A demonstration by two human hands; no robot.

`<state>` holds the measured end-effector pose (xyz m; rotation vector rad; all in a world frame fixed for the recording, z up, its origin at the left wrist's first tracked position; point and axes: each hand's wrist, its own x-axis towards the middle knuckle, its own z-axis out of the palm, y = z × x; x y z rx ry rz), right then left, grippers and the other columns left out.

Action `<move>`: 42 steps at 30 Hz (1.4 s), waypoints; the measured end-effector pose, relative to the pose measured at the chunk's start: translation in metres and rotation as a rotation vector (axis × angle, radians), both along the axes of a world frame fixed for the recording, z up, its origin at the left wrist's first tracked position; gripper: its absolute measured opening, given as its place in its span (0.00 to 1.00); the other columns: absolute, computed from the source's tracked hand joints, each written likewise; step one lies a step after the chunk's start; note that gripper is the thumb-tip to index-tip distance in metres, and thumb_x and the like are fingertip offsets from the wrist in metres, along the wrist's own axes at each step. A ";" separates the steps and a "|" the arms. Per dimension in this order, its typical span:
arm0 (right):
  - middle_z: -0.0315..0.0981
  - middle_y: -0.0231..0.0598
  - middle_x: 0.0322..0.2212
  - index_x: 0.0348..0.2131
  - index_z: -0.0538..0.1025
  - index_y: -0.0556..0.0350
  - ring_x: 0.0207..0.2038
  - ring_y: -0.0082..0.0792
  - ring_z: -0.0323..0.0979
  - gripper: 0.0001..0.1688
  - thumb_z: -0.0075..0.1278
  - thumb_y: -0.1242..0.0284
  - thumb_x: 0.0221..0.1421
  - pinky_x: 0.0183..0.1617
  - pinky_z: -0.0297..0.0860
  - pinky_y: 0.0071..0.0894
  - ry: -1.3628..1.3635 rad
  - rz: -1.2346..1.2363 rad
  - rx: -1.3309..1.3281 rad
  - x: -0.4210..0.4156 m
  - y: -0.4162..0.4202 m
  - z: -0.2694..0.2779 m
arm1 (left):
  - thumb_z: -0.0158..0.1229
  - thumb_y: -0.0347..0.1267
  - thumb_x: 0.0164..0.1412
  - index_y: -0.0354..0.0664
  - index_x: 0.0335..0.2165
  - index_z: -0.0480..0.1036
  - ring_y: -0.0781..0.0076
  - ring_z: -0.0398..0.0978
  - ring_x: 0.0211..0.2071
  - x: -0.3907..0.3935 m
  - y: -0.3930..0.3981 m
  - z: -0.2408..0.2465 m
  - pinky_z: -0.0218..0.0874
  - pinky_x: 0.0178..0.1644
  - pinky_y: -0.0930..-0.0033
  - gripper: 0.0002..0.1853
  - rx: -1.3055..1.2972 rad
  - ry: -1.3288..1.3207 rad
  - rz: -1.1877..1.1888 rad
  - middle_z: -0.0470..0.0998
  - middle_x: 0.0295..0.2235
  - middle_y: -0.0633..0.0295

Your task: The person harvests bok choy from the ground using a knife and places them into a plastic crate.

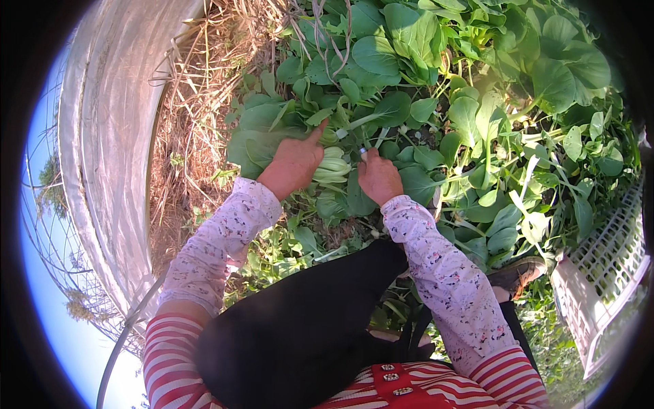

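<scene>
My left hand is at the leafy greens left of centre, its index finger extended against a leaf. Just right of its palm lie cut-looking pale bok choy stalks, their broad leaves spreading to the left behind the hand. My right hand is closed around a small tool, of which only a pale end shows above the fingers; its kind cannot be told. The two hands are apart, with the stalks between them. Whether the left fingers grip a stalk or leaf is hidden.
Dense bok choy plants grow ahead and to the right. A white plastic crate with greens inside stands at the right, near my shoe. Dry straw and plastic sheeting run along the left.
</scene>
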<state>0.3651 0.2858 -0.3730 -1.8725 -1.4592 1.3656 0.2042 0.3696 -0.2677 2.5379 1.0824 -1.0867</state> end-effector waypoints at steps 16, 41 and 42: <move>0.71 0.61 0.43 0.40 0.71 0.64 0.46 0.58 0.70 0.20 0.41 0.65 0.55 0.53 0.65 0.50 -0.039 0.140 -0.236 -0.024 0.054 -0.002 | 0.71 0.29 0.22 0.34 0.31 0.76 0.51 0.77 0.37 -0.007 0.048 -0.020 0.70 0.37 0.58 0.27 -0.171 0.120 0.134 0.67 0.50 0.39; 0.74 0.64 0.30 0.37 0.67 0.64 0.35 0.64 0.72 0.16 0.43 0.67 0.56 0.42 0.68 0.57 -0.052 0.176 -0.111 -0.006 0.007 0.015 | 0.61 0.29 0.39 0.39 0.29 0.74 0.53 0.78 0.33 -0.042 -0.034 -0.040 0.69 0.36 0.58 0.13 -0.049 0.006 0.232 0.77 0.30 0.51; 0.74 0.63 0.29 0.37 0.67 0.64 0.34 0.65 0.72 0.16 0.44 0.67 0.56 0.41 0.67 0.58 -0.067 0.176 -0.086 -0.006 0.006 0.017 | 0.61 0.29 0.39 0.39 0.29 0.74 0.53 0.78 0.33 -0.042 -0.035 -0.040 0.69 0.36 0.58 0.13 -0.054 0.004 0.238 0.77 0.29 0.51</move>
